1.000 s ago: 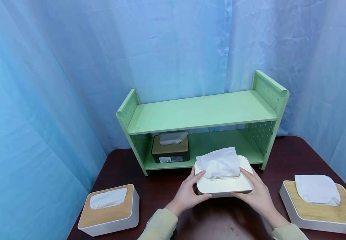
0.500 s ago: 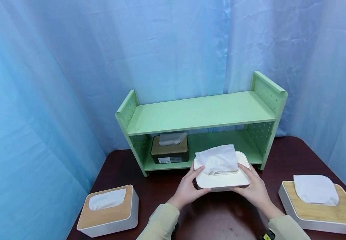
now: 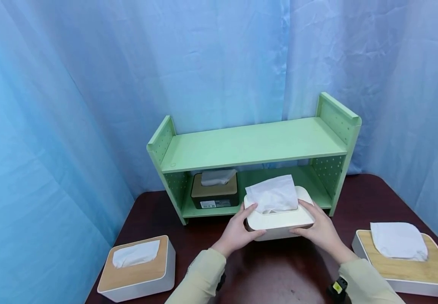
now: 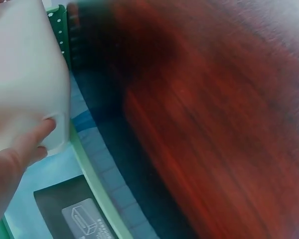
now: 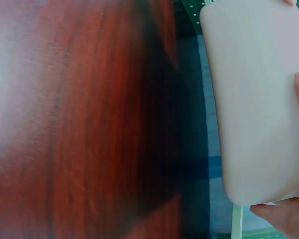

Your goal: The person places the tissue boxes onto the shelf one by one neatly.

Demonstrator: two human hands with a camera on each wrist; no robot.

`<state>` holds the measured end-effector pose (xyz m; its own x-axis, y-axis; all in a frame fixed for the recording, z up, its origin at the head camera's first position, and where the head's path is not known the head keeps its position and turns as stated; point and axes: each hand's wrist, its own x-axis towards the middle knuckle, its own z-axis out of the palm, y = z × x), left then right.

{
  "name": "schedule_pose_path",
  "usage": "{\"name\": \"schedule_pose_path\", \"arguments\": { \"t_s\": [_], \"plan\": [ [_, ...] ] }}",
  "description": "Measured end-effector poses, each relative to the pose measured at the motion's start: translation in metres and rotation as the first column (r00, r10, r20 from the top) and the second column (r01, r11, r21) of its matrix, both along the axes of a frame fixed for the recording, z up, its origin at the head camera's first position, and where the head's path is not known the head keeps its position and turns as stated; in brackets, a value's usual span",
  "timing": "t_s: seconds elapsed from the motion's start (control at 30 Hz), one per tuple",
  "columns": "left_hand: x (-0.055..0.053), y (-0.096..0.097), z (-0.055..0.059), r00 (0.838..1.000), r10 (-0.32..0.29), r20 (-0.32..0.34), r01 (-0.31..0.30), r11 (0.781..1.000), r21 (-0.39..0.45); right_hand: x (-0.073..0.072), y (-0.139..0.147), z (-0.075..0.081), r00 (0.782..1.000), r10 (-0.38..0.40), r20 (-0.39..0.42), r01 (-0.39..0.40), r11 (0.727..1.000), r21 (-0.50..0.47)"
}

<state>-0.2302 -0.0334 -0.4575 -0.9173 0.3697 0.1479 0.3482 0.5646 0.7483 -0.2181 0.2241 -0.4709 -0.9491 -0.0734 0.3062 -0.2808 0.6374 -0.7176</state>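
Note:
A white tissue box point(image 3: 279, 220) with a tissue sticking out of its top is held up in front of the green shelf rack's lower level. My left hand point(image 3: 236, 231) grips its left end, thumb on the near side. The opposite end is gripped by my right hand point(image 3: 320, 230). Both wrist views look at the box from beneath: fingers of the left hand point(image 4: 15, 162) press the pale box point(image 4: 27, 69) in one, and the right hand point(image 5: 286, 216) holds the box point(image 5: 254, 104) in the other.
The green rack point(image 3: 253, 145) has two levels. A dark tissue box point(image 3: 214, 191) stands at the left of the lower one. Wood-topped tissue boxes lie on the dark red table point(image 3: 268, 278): one at left point(image 3: 137, 270), one at right point(image 3: 409, 264). Blue curtains point(image 3: 223, 63) hang behind.
Both hands have carried the white tissue box a little forward and up toward the rack. More of its near side now shows. The other boxes have stayed in place.

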Motion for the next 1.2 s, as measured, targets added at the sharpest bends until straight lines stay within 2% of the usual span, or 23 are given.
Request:
{"name": "schedule_pose_path", "arguments": {
  "t_s": [0.2, 0.37, 0.57, 0.9, 1.2],
  "plan": [
    [-0.011, 0.003, 0.01, 0.999, -0.001, 0.046, 0.001, 1.0, 0.002, -0.01, 0.002, 0.007, 1.0, 0.012, 0.022, -0.012, 1.0, 0.019],
    [-0.022, 0.003, 0.012, 0.996, -0.013, 0.088, 0.009, 0.999, 0.037, -0.02, 0.002, 0.01, 1.0, 0.029, 0.008, -0.029, 0.999, 0.032],
    [-0.032, 0.004, 0.015, 0.994, -0.002, 0.112, -0.002, 0.999, 0.042, -0.031, 0.005, 0.015, 0.999, 0.033, 0.007, -0.034, 0.998, 0.044],
    [-0.042, 0.008, 0.018, 0.997, 0.012, 0.079, -0.016, 0.998, 0.056, -0.043, 0.006, 0.02, 0.999, 0.031, 0.036, -0.034, 0.996, 0.082],
    [-0.046, 0.009, 0.022, 1.0, 0.027, -0.006, -0.027, 0.999, -0.043, -0.049, 0.008, 0.021, 0.999, 0.041, 0.006, -0.042, 0.992, 0.12]
  ]
}}
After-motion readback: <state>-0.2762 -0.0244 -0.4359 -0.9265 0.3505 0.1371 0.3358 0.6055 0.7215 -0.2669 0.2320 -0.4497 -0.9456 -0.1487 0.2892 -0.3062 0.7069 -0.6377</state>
